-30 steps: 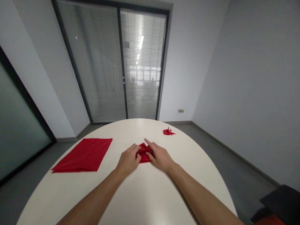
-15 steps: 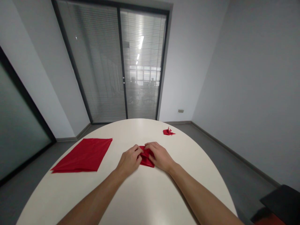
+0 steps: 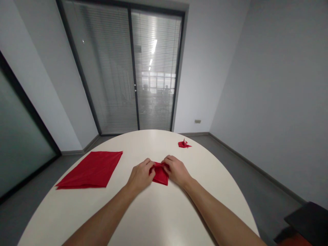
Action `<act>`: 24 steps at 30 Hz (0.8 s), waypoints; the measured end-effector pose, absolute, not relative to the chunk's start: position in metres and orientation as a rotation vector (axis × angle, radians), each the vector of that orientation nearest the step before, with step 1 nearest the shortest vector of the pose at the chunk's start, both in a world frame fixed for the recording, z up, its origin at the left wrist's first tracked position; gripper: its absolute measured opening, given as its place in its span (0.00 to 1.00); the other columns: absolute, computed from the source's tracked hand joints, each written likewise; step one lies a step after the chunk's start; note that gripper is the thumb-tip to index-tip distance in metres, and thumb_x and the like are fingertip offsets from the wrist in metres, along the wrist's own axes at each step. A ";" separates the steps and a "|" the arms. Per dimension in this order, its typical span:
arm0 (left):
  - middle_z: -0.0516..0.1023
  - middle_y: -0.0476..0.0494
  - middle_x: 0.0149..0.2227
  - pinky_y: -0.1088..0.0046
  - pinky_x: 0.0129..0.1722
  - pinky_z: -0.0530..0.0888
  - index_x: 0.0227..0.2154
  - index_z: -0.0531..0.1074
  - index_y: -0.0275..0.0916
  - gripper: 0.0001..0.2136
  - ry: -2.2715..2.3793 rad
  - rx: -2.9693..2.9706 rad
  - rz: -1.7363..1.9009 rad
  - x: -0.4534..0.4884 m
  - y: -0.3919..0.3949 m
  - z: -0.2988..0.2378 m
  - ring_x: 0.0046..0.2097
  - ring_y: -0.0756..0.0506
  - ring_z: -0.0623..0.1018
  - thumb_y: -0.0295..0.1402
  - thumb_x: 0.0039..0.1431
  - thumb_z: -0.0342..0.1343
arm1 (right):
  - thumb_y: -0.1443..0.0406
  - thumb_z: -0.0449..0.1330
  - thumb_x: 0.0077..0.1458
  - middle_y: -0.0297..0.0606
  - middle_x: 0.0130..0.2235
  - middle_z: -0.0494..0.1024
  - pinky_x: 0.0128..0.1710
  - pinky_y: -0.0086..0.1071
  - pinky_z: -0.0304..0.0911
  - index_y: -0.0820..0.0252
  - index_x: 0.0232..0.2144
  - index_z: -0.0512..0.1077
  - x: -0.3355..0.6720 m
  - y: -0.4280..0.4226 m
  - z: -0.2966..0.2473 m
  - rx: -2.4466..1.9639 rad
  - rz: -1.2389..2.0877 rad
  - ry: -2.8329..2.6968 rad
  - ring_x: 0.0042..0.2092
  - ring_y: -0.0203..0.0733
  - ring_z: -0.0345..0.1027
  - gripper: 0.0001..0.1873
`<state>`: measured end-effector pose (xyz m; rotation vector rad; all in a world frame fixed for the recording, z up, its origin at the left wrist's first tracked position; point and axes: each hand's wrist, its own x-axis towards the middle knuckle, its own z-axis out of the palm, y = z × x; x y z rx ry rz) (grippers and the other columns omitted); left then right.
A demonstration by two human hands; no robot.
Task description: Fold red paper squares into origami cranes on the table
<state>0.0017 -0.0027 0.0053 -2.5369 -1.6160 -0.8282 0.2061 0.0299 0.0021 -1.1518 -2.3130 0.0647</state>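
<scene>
The held red paper (image 3: 161, 175) points one corner (image 3: 166, 183) nearward, long axis unclear.

Bare skin all along the left forearm (image 3: 111, 212), and it's the same on the right forearm (image 3: 212, 211), uncovered right to the lower edge of view! Both taper smoothly to narrow, bare wrists. Left hand (image 3: 141, 174) ungloved, right hand (image 3: 177, 171) ungloved too, slender fingers on each, nails too small to read.

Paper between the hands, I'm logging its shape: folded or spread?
Folded, at least partly: the paper shows a crease between the left hand and right hand.
</scene>
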 end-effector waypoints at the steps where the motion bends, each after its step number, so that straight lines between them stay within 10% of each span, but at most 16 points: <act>1: 0.77 0.48 0.39 0.73 0.38 0.70 0.38 0.73 0.42 0.07 -1.614 -2.540 -0.818 0.002 -0.003 0.006 0.40 0.47 0.77 0.26 0.62 0.51 | 0.74 0.58 0.58 0.38 0.41 0.76 0.45 0.32 0.64 0.57 0.39 0.75 0.206 0.029 0.003 -1.159 0.070 -2.307 0.45 0.41 0.69 0.10; 24: 0.80 0.44 0.38 0.69 0.39 0.71 0.39 0.69 0.41 0.04 -1.946 -2.314 -1.051 0.002 0.004 0.002 0.39 0.43 0.79 0.29 0.64 0.52 | 0.74 0.58 0.57 0.43 0.49 0.76 0.54 0.42 0.65 0.57 0.53 0.67 0.203 0.026 0.003 -0.951 0.298 -2.228 0.50 0.45 0.69 0.21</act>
